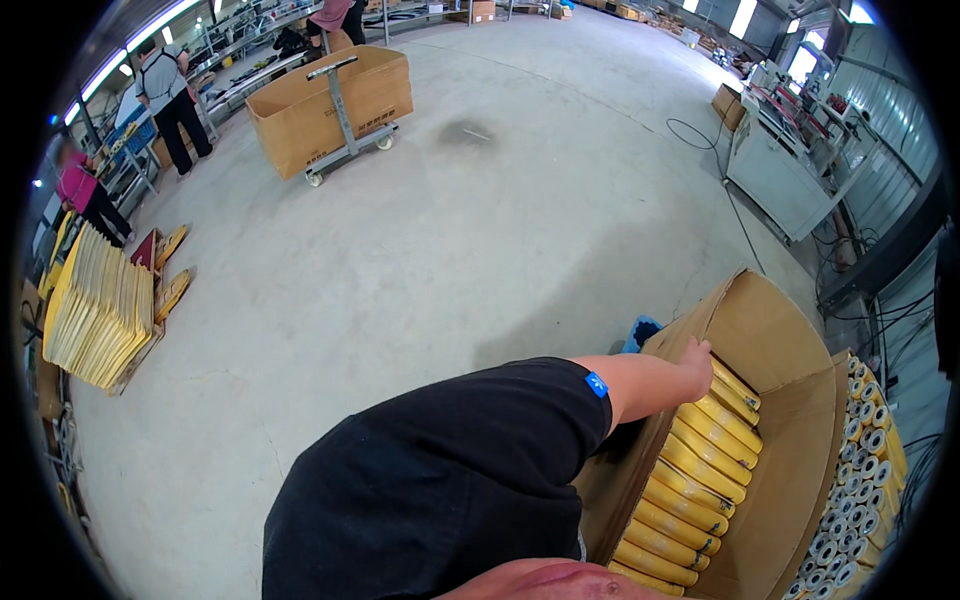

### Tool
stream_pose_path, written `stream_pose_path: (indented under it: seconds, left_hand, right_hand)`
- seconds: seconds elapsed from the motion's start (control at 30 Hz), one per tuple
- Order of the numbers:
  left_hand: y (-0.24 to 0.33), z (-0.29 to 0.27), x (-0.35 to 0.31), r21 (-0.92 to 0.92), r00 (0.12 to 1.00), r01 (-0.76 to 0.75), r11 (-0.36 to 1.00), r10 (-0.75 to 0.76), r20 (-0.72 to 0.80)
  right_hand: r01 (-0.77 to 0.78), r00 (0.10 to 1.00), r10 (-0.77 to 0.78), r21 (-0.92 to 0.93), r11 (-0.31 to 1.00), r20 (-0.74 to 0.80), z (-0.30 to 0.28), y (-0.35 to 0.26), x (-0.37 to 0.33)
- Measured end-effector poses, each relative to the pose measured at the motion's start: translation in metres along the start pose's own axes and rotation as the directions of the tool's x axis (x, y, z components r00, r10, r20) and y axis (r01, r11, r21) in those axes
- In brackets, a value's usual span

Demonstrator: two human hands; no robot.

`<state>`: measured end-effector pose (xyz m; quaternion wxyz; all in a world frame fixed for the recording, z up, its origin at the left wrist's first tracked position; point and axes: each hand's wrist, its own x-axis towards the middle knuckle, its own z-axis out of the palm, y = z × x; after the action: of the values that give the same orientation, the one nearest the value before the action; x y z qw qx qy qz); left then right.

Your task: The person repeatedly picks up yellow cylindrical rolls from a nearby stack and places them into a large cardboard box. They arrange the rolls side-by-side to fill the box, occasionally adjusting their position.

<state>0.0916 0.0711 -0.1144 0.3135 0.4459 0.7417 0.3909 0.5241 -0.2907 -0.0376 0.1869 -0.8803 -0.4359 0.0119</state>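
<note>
My left hand (pixel 697 357) rests on the top roll (pixel 735 385); grip unclear. Tugged toward nine o'clock, rolls could tumble from the box (pixel 790 440).

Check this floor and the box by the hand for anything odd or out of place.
A dark smudge marks the concrete floor near the wheeled cart. The yellow rolls lie in neat rows in the cardboard box under the hand. Nothing looks spilled or damaged.
</note>
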Motion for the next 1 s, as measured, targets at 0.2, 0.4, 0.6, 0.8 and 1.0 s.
stream_pose_path:
  seconds: [0.2,0.4,0.6,0.8,1.0]
  left_hand:
    - [0.016,-0.095,-0.023,-0.536,0.965,0.255,0.805,-0.245,0.091]
    - [0.027,-0.119,-0.042,-0.627,0.946,0.308,0.715,-0.297,0.126]
    - [0.023,-0.113,-0.040,-0.312,0.985,0.165,0.936,-0.140,0.102]
    - [0.013,-0.121,-0.021,0.782,0.791,-0.606,0.143,0.207,0.576]
    - [0.040,-0.127,-0.019,0.674,0.656,-0.726,-0.140,0.156,0.739]
  right_hand:
    - [0.083,0.996,-0.084,0.055,0.995,0.014,0.007,-0.023,0.021]
    - [0.468,0.871,-0.410,0.202,0.860,-0.271,0.022,-0.008,0.033]
    - [0.924,0.381,-0.665,0.233,0.304,-0.643,0.047,0.042,0.060]
    - [-0.095,0.990,0.139,0.575,0.812,-0.033,0.028,0.001,0.035]
    - [0.224,0.853,0.272,0.783,0.580,-0.446,0.023,-0.034,0.022]
